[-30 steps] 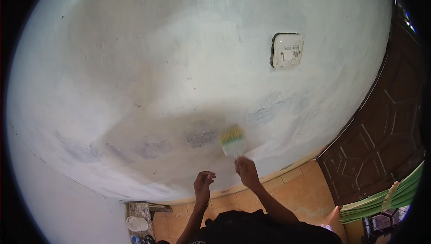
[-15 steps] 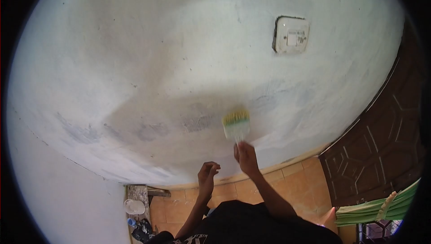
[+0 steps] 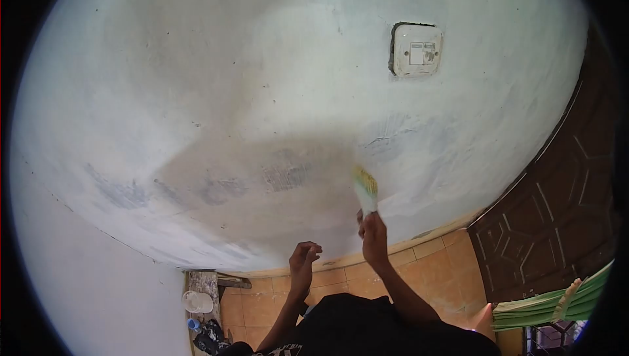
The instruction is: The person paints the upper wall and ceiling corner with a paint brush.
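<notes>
My right hand (image 3: 375, 237) is closed around the handle of a wide paintbrush (image 3: 367, 189). Its yellow bristles point up and to the left, the pale body below them smeared with white and green. The bristles are close in front of the pale painted wall (image 3: 295, 104), blurred at their tip. My left hand (image 3: 303, 267) hovers lower and to the left, empty, with loosely curled fingers and a gap by the thumb. Rough greyish patches (image 3: 288, 169) mark the wall behind and left of the brush.
A white light switch plate (image 3: 417, 50) sits in the wall at upper right. The brown panelled door (image 3: 557, 205) stands to the right, above a green curtain (image 3: 544, 307). At lower left, a stained wooden bench (image 3: 204, 282) bears a white container (image 3: 197, 301) and a blue cup (image 3: 193, 324). Orange tiles (image 3: 334, 281) cover the floor.
My right hand has moved a little right and down with the paintbrush, which has turned from nearly broadside to a narrower, edge-on angle. My left hand has barely moved.
</notes>
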Tool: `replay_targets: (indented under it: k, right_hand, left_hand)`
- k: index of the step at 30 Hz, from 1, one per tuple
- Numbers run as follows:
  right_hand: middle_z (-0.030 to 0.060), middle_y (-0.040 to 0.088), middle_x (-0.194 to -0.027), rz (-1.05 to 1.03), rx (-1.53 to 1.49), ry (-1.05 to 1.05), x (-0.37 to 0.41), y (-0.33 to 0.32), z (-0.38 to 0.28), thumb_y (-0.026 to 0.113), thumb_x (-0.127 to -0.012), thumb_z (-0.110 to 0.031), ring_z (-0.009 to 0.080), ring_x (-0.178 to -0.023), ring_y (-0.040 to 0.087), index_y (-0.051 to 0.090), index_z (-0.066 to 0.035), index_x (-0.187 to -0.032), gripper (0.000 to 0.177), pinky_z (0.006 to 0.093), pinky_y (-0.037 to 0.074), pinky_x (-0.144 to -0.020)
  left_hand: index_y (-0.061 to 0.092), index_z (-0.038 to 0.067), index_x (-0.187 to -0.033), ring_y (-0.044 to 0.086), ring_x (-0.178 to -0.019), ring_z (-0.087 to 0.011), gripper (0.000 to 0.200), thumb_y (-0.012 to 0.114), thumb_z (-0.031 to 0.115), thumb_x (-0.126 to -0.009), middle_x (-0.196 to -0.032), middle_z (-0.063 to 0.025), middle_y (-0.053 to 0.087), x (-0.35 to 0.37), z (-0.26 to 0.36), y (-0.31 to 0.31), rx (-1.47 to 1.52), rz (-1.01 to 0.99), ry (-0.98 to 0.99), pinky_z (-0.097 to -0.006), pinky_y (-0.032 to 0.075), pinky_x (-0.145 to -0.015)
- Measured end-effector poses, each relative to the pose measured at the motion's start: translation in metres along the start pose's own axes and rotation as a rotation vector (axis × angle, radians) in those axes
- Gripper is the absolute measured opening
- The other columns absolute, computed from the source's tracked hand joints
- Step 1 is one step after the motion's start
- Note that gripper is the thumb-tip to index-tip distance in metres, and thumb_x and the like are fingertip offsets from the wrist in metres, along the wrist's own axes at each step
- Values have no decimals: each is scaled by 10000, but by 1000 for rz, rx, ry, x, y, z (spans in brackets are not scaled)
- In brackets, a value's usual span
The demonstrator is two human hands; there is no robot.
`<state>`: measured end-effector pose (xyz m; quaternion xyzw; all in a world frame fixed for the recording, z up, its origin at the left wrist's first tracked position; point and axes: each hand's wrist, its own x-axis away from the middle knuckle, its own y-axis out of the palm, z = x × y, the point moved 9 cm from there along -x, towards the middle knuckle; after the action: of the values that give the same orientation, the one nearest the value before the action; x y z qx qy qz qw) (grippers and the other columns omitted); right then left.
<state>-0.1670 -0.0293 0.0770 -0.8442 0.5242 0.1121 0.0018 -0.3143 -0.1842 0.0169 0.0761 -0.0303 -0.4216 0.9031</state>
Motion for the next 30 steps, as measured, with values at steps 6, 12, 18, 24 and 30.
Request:
replay_targets:
  k: [6, 12, 18, 24, 30]
  right_hand:
    - [-21, 435, -660, -67, -140, -95, -55, -1, -90, 469, -998, -362, 46, -522, 411, 474, -59, -952, 307, 211, 345, -437]
    - [-21, 456, -643, -116, 86, 86, -57, -3, 31, 480, -991, -273, 59, -541, 421, 530, -47, -926, 241, 237, 369, -482]
    - [-29, 419, -626, -158, -159, 124, -18, -7, 7, 439, -1005, -334, 42, -526, 378, 523, -64, -880, 309, 220, 318, -468]
    - [-42, 401, -618, -171, -261, 58, -63, 2, -54, 390, -1017, -386, 41, -497, 331, 473, -86, -809, 375, 215, 282, -452]
    - [-63, 367, -571, -93, -73, 174, -9, -20, 81, 379, -1014, -428, 32, -463, 309, 469, -110, -774, 409, 209, 248, -425]
  left_hand:
    - [561, 64, -995, 589, -955, -148, 139, 540, 198, -968, -947, -42, 600, 2, 1, 10, -6, -25, -18, -311, 475, -831]
    - [562, 67, -995, 588, -952, -146, 139, 537, 201, -967, -949, -43, 601, 0, 8, 18, 12, -47, 17, -309, 468, -834]
    - [558, 71, -1000, 581, -957, -145, 141, 531, 206, -971, -950, -40, 599, 6, 1, 7, -16, 8, -24, -313, 465, -836]
    - [556, 71, -1000, 580, -958, -147, 142, 540, 209, -970, -960, -38, 590, 6, -5, 15, 19, -50, -33, -312, 467, -839]
    - [574, 63, -994, 582, -953, -143, 131, 552, 187, -962, -956, -45, 609, 3, 0, 19, 69, -9, -14, -310, 473, -829]
